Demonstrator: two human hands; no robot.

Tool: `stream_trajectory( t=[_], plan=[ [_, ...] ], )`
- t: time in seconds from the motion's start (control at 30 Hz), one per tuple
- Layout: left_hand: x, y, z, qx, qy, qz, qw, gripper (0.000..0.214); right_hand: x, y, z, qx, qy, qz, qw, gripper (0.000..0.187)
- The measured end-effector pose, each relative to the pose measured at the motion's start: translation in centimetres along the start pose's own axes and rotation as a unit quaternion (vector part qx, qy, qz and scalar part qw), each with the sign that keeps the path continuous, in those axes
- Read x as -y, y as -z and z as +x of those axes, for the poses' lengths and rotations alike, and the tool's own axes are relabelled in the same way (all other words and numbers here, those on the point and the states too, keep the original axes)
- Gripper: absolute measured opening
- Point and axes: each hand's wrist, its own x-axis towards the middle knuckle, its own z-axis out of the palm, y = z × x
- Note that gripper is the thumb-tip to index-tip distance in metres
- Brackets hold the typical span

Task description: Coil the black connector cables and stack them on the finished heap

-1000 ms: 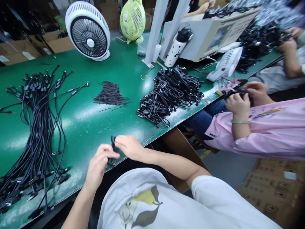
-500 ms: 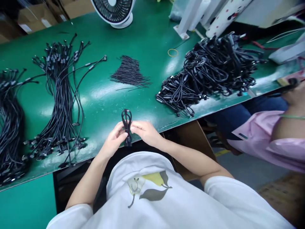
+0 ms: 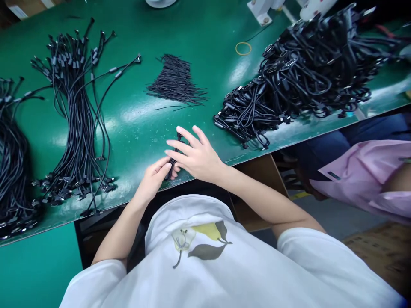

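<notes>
A folded black cable (image 3: 171,164) is pinched in my left hand (image 3: 152,182), close to the front edge of the green table. Over its upper part my right hand (image 3: 202,158) is spread, fingers stretched out and apart; they hide much of the cable, and whether they touch it I cannot tell. Beyond both hands lies a heap of thin black ties (image 3: 176,81). To the right is a large pile of coiled black cables (image 3: 298,81), many of them folded into loops.
Long uncoiled black cables (image 3: 75,115) lie in a bundle on the left, with another bundle (image 3: 13,158) at the far left. A yellow rubber band (image 3: 236,48) and a white fan base (image 3: 160,3) sit farther back. Right of me is a person in pink (image 3: 369,175).
My right hand has gone from closed fingers beside the cable to spread fingers over it. The cable has tilted in my left hand. The view has shifted down and closer to the table.
</notes>
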Motion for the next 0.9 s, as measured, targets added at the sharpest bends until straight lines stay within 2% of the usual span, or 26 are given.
stream_trajectory(
  t=[0.07, 0.13, 0.27, 0.5, 0.6, 0.7, 0.73, 0.8, 0.87, 0.9],
  plan=[
    [-0.3, 0.1, 0.1, 0.016, 0.028, 0.000, 0.999, 0.045, -0.8, 0.0, 0.0, 0.058, 0.021, -0.002, 0.998, 0.025],
    [-0.5, 0.0, 0.2, 0.009, 0.048, -0.021, 0.999, 0.053, -1.4, 0.0, -0.2, 0.073, 0.005, -0.001, 0.997, 0.028],
    [-1.0, 0.3, 0.8, -0.037, 0.036, -0.072, 0.996, 0.052, -2.0, -0.3, -1.2, 0.036, -0.003, -0.012, 0.999, 0.035],
    [-1.9, 0.9, 1.6, 0.006, 0.047, -0.074, 0.996, 0.045, -1.7, -0.9, -2.3, 0.018, -0.038, -0.038, 0.998, 0.037],
    [-2.0, 0.6, 1.9, 0.002, 0.026, -0.041, 0.999, 0.038, -1.7, -0.9, -2.4, 0.008, -0.017, -0.059, 0.998, 0.034],
    [-1.9, 0.1, 2.3, -0.062, -0.067, 0.069, 0.993, 0.034, -1.6, -1.1, -2.3, -0.011, 0.005, -0.073, 0.997, 0.031],
    [-1.8, 0.1, 2.5, -0.095, -0.118, 0.135, 0.979, 0.031, -1.5, -1.1, -2.3, -0.021, 0.006, -0.085, 0.996, 0.031],
    [-1.6, 0.2, 2.7, -0.154, -0.220, 0.272, 0.924, 0.026, -1.2, -1.2, -2.2, -0.047, -0.002, -0.114, 0.992, 0.030],
    [-1.4, 0.6, 2.9, -0.189, -0.282, 0.370, 0.865, 0.024, -0.9, -1.2, -2.1, -0.072, -0.014, -0.134, 0.988, 0.030],
    [-1.3, 0.8, 2.9, -0.199, -0.299, 0.398, 0.844, 0.024, -0.8, -1.1, -2.0, -0.080, -0.021, -0.138, 0.987, 0.029]
  ],
)
